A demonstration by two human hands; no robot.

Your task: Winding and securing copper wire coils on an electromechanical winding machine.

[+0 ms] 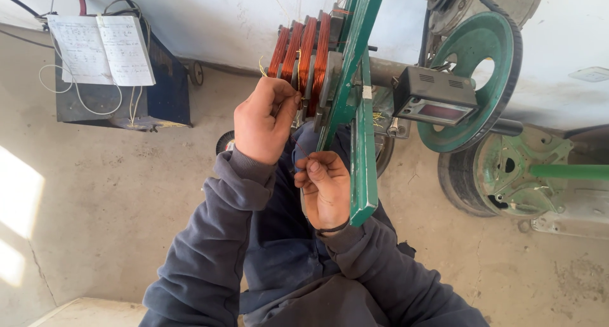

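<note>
Coils (pixel 301 51) of copper wire found wound on former, mounted on green frame (pixel 355 98) of winding machine. Left hand (pixel 263 121) seen closed against coils' lower edge, pinching a strand or tie; which, not discernible. Right hand (pixel 325 186) curled below, fingers closed on something thin beside frame. Judged at risk: fingers near pulley (pixel 479 79) and belt if started; thin wire liable to kink, snap or slip off former under uneven pull.
</note>
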